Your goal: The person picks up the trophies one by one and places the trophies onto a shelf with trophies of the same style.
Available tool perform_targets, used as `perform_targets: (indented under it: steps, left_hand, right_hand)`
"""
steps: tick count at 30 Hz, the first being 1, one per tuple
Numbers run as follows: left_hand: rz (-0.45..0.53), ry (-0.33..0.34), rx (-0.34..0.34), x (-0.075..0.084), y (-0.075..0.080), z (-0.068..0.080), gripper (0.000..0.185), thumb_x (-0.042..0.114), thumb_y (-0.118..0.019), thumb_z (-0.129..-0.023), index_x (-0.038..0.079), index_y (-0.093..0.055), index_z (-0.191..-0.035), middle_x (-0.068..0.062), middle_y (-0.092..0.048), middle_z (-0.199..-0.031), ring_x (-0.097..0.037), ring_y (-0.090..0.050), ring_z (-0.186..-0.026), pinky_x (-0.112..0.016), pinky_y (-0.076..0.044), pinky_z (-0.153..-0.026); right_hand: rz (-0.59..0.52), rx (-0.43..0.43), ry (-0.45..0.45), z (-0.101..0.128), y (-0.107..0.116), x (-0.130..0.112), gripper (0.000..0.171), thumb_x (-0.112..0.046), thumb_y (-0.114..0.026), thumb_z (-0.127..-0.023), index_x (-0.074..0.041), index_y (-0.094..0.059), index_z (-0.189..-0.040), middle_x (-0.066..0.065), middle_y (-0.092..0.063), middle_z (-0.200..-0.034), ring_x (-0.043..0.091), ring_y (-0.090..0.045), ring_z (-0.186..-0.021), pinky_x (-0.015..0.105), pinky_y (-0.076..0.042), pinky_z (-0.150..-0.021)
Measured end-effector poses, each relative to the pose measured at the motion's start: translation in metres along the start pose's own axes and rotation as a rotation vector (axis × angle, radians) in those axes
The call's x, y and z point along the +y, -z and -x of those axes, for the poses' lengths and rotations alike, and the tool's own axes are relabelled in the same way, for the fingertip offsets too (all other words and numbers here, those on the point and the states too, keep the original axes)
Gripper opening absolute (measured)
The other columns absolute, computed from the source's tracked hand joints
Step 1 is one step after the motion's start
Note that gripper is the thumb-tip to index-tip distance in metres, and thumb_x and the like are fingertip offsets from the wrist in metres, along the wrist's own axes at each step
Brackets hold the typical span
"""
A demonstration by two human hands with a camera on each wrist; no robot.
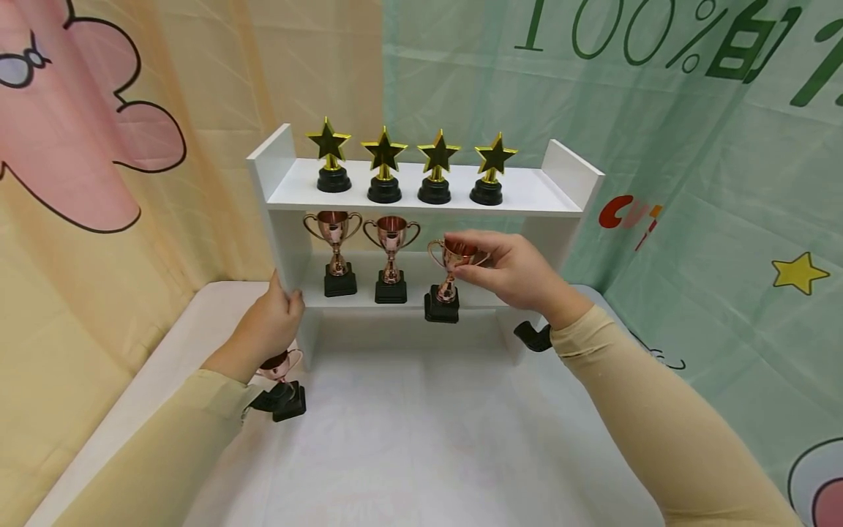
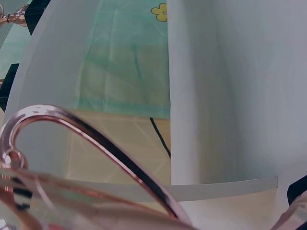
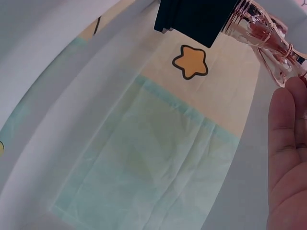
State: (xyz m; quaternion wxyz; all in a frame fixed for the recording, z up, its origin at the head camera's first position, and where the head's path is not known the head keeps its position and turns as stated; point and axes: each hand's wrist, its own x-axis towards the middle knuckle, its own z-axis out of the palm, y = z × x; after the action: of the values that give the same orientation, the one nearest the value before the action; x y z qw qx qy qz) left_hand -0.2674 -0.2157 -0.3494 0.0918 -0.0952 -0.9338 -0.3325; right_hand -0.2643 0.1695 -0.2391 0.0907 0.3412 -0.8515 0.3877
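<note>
My right hand (image 1: 516, 272) pinches a rose-gold trophy cup (image 1: 442, 306) between thumb and fingers near its rim. That cup leans slightly, its black base overlapping the front edge of the middle board in the head view. In the right wrist view its black base (image 3: 196, 19) and shiny stem show beside my fingers (image 3: 285, 139). My left hand (image 1: 268, 320) grips the left side panel of the white shelf (image 1: 421, 208). Below that wrist, another rose-gold trophy cup (image 1: 290, 404) is partly hidden; its curved handle (image 2: 110, 146) looms large in the left wrist view.
Two rose-gold cups, a left one (image 1: 339, 282) and a middle one (image 1: 391, 288), stand upright on the middle board. Along the top board stand several gold star trophies (image 1: 385, 187). The shelf rests on a white-covered table (image 1: 421, 439), with printed curtains (image 1: 691, 183) behind.
</note>
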Motion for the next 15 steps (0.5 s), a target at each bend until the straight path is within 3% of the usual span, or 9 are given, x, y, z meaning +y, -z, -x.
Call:
perform_targets:
  steps: [15]
  left_hand:
    - [0.02,0.007,-0.015,-0.001,0.0,-0.001,0.067,0.029,-0.029,-0.112,0.006,0.003,-0.167,-0.038,-0.035,-0.161,-0.059,-0.046,-0.141,-0.074,-0.037,-0.113]
  right_hand:
    - [0.068,-0.011,-0.087,-0.017,0.004,0.008,0.048,-0.014,-0.074,-0.099,-0.013,-0.065,-0.146,0.01,-0.077,-0.116,0.019,-0.067,-0.098,0.025,-0.056,-0.082]
